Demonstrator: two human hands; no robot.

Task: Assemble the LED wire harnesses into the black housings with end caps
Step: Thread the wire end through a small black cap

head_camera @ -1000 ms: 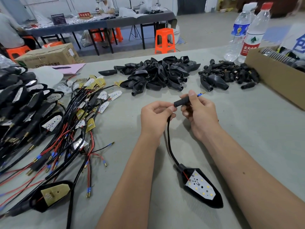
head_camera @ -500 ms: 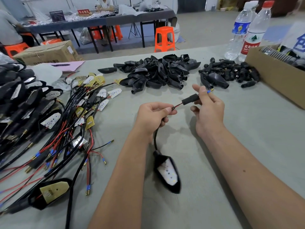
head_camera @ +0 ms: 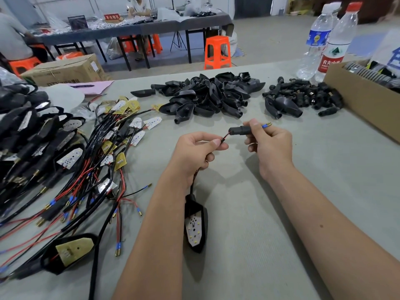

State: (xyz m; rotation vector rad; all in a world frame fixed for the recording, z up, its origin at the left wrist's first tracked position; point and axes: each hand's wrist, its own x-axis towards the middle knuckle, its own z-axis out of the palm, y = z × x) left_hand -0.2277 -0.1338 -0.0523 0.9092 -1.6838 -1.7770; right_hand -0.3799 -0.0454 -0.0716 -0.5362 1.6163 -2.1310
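Harness wire (head_camera: 225, 137) pinched by left hand (head_camera: 195, 151); right hand (head_camera: 270, 146) grips end cap (head_camera: 239, 130) threaded on it. Housing (head_camera: 195, 226) dangles at 6 o'clock.

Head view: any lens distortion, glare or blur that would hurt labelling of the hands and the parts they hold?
Head view: wide-angle bending shows at the edges, where the water bottles lean; lighting is soft and even, with faint shadows under the forearms; no strong glare; the left hand, right hand and end cap are sharp, the far tables softer.
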